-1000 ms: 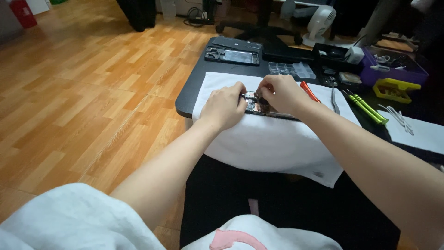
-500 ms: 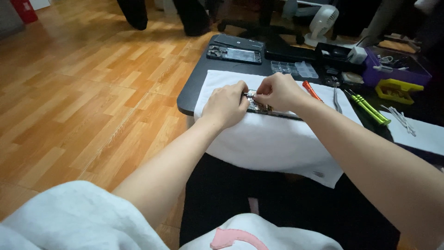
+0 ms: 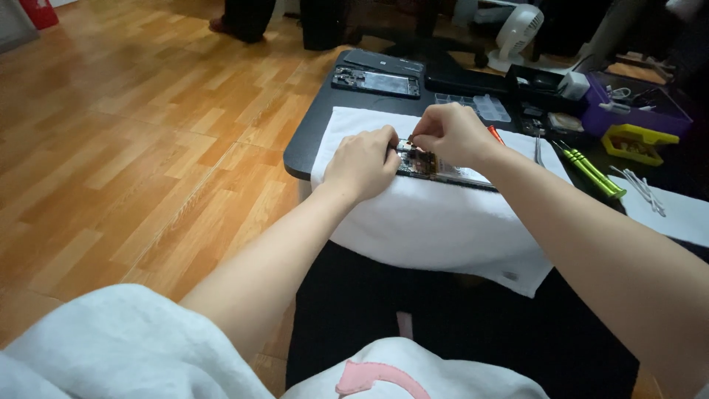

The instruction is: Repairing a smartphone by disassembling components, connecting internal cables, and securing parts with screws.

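An opened phone [image 3: 443, 168] with its inner parts showing lies on a white towel [image 3: 436, 214] draped over a low black table [image 3: 317, 125]. My left hand [image 3: 362, 164] rests on the phone's left end, fingers curled down on it. My right hand [image 3: 447, 133] hovers over the same end, fingertips pinched on a small part at the phone's top; the part itself is too small to make out. The two hands nearly touch.
A second opened phone [image 3: 377, 81] lies at the table's far edge. Green-handled screwdrivers [image 3: 591, 170], a red-handled tool [image 3: 495, 135], a clear parts tray [image 3: 484, 107], a purple box [image 3: 635, 111], a yellow holder [image 3: 639, 142] and cotton swabs [image 3: 639, 188] sit to the right. A small fan [image 3: 517, 26] stands behind.
Both hands have stayed on the phone's left end with only small finger shifts. The view has tilted slightly, and a person's legs at the far back have moved left.
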